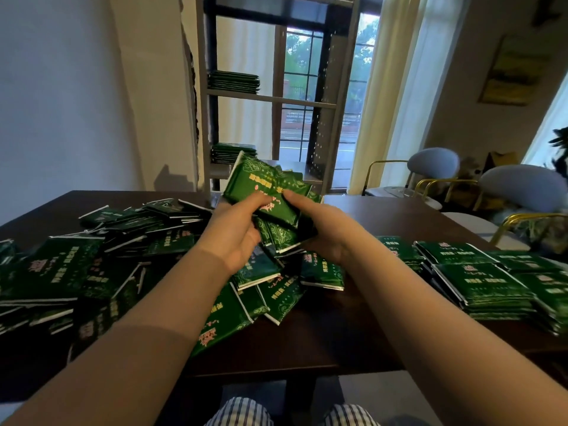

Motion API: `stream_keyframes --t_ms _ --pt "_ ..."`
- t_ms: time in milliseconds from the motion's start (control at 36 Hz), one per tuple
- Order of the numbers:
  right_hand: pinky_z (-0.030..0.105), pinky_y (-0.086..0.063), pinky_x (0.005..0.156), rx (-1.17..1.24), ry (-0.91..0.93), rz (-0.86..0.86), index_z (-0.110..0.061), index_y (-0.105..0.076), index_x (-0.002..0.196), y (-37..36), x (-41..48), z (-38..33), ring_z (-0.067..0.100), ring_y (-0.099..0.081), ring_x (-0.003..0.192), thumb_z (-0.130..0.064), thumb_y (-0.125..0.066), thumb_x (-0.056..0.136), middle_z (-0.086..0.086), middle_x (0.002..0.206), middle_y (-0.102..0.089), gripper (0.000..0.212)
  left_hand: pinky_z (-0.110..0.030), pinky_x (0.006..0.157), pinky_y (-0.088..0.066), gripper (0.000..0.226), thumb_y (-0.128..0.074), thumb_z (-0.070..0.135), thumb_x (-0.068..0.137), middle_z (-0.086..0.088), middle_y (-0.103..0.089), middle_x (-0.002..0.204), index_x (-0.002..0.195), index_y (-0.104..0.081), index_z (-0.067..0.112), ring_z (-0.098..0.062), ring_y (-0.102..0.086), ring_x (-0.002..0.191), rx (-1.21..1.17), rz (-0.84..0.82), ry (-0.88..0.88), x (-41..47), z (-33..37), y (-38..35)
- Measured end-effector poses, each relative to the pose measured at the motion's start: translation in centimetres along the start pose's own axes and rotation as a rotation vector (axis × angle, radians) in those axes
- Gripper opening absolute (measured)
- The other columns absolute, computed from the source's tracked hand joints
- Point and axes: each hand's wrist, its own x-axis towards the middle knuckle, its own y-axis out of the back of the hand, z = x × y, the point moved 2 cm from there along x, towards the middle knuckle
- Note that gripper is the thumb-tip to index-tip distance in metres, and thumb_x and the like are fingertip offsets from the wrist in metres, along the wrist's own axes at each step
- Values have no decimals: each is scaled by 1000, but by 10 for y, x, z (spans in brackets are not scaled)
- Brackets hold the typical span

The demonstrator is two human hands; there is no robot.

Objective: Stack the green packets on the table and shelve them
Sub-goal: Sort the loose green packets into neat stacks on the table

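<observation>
Green packets: flat, rectangular, glossy foil-like film with a pale swirl pattern, pink and yellow print, white edges. A small bundle of held packets point(267, 186) is gripped above the worktop point(338, 327), which is dark, smooth and wood-toned. The left hand point(233, 233) is curled round the bundle's left side, thumb laid on the top face. The right hand point(325, 229) is curled round the right side, thumb pressed on top, fingers hidden beneath. A loose heap point(92, 265) is spread across left and centre, packets overlapped and tilted. Squared stacks point(479, 281) are set at right. On the pale shelf point(273, 99) behind, an upper stack point(233, 82) and a lower stack point(230, 152) are seen.
</observation>
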Motion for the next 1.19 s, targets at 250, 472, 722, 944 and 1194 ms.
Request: stream_keyframes --t_ms 250,472,722,944,1194 --pt "34 -57 71 -4 149 -57 -5 -58 122 53 -66 -7 26 -69 96 -5 -63 89 15 111 -69 33 -52 100 -51 43 -65 -4 87 -20 -71 115 130 -57 -6 -32 -68 108 43 -131 18 -31 -25 -36" --pt "15 -54 70 -291 305 54 -26 -61 116 106 -137 6 9 -71 92 14 -68 80 -2 100 -75 55 -32 92 -55 73 -86 2 63 -5 -74 110 127 -57 17 -16 -72 102 415 -180 -28 -66 -67 -33" --pt "37 -58 89 -168 209 149 -29 -55 132 116 -152 58 19 -70 105 13 -72 77 0 115 -72 71 -21 92 -55 86 -82 3 77 13 -58 130 144 -38 35 0 -62 110 622 -163 -92 -95 -115 -31" --pt "43 -55 96 -10 297 177 -44 -55 133 102 -150 79 18 -62 120 -12 -83 74 -5 136 -57 73 -34 99 -54 88 -80 6 79 23 -55 129 135 -33 55 3 -58 116 733 -216 -155 -101 -117 -26" --pt "53 -50 100 33 341 397 -33 -69 116 83 -143 80 19 -66 113 -57 -67 85 -2 117 -70 40 -33 101 -50 108 -82 16 78 20 -39 137 141 -10 65 -5 -46 127 860 -205 -226 -106 -118 -31"
